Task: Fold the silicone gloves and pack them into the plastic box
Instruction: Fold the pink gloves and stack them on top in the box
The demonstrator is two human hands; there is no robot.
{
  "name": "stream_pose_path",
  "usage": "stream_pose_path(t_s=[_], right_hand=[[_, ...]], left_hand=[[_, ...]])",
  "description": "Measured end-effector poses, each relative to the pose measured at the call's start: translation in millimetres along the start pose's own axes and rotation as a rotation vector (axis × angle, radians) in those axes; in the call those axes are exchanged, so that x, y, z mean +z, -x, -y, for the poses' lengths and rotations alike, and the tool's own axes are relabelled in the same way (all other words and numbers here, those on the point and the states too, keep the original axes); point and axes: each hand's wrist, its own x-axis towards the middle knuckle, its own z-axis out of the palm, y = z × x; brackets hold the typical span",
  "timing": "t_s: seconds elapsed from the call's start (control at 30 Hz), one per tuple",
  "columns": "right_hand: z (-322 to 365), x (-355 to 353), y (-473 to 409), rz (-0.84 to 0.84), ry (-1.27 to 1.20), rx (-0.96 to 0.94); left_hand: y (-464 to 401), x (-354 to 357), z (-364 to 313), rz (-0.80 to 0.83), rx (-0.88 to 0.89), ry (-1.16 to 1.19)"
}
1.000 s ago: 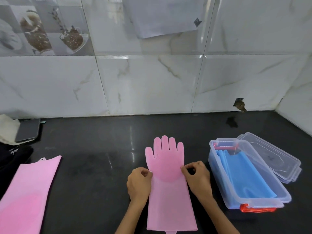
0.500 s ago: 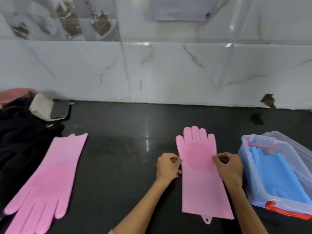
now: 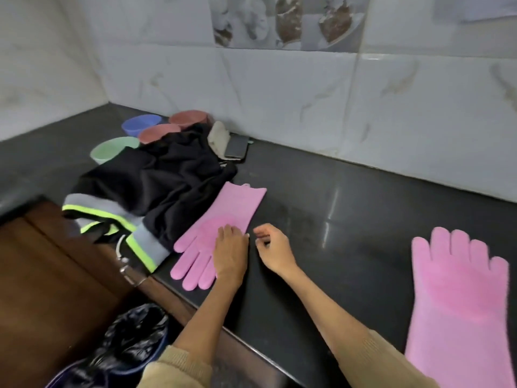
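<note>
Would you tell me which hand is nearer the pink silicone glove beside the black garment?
Left. The left hand rests on that pink silicone glove; the right hand hovers just beside it.

You see two pink silicone gloves, both lying flat and unfolded on the dark counter. One glove (image 3: 221,233) is at the frame centre, fingers toward you; the other glove (image 3: 458,301) is at lower right, fingers pointing away.

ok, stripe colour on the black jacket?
Neon yellow-green stripe beside grey bands on the jacket; head view.
</note>
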Motion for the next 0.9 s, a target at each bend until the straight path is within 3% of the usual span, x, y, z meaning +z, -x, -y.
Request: stream_pose_path(t_s=[0.17, 0.37, 0.43, 0.53, 0.6, 0.67, 0.73, 0.8, 0.87, 0.9], right_hand=[[-1.4, 13.0, -18.9, 0.067, 0.278, -0.165], [-10.7, -25.7, -28.9, 0.099, 0.934, -0.356], [-4.8, -42.2, -20.7, 0.135, 1.100, -0.336], [3.4, -56.2, 14.9, 0.206, 1.215, -0.158], [6.4, -59.1, 44.6, 0.229, 1.193, -0.061], [11.7, -62.6, 65.7, 0.291, 1.069, 0.015], [12.7, -74.3, 74.8, 0.375, 0.745, 0.175], [10.3, -90.3, 78.7, 0.416, 0.405, 0.319], [-1.9, -105.0, 80.3, 0.214, 0.351, 0.340], [-9.3, -109.9, 79.5, 0.036, 0.367, 0.341]], left_hand=[[5.1, -2.1, 2.1, 0.018, 0.152, -0.089], [16.6, -4.0, 20.1, 0.135, 0.538, -0.068], [16.9, -16.4, 19.4, 0.176, 0.687, -0.004], [7.2, -22.9, 8.4, 0.018, 1.012, -0.022], [1.4, -29.1, -7.7, -0.015, 1.073, 0.030], [1.8, -29.5, -29.2, -0.053, 1.045, 0.112], [11.5, -20.5, -51.2, -0.105, 0.909, 0.156], [28.2, -16.7, -69.4, -0.144, 0.525, 0.410], [46.0, -7.8, -79.7, -0.090, 0.014, 0.701], [51.9, -6.0, -79.8, -0.089, -0.130, 0.768]])
